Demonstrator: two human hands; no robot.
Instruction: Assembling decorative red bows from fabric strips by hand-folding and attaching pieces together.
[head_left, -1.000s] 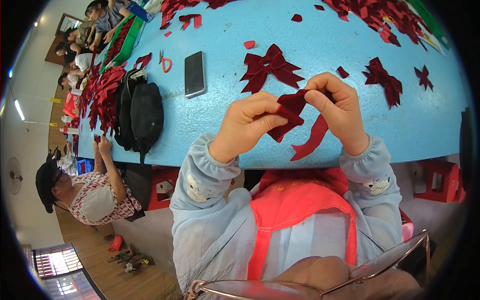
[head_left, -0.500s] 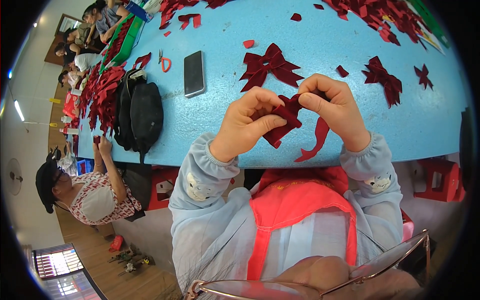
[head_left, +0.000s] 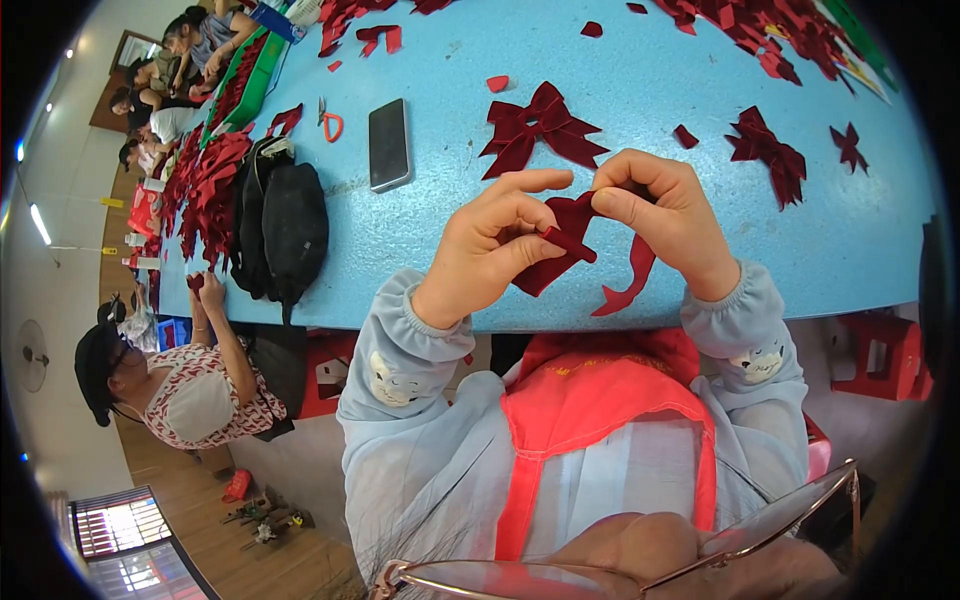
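A dark red velvet ribbon bow [head_left: 546, 274] is held between both hands above the near edge of the blue table. My left hand [head_left: 492, 240] pinches its left loop between thumb and fingers, with the index finger stretched out above. At the bow's middle, my right hand [head_left: 665, 215] grips with thumb and bent index finger. A narrow ribbon tail [head_left: 632, 280] hangs below the right hand. Just beyond my hands lies a finished-looking red bow [head_left: 540, 128]. Farther right are another bow [head_left: 768, 158] and a small one [head_left: 849, 148].
On the blue table [head_left: 440, 250] lie a phone [head_left: 389, 145], orange-handled scissors [head_left: 330, 122] and a black bag [head_left: 292, 230]. Red ribbon heaps [head_left: 215, 190] fill the left side, with more [head_left: 740, 35] at the far right. A co-worker [head_left: 190, 385] sits at left; red stools [head_left: 880, 355] stand below.
My left hand has shifted slightly left and its index finger has straightened. The ribbon loop it pinches has turned and spread. My right hand stays nearly in place.
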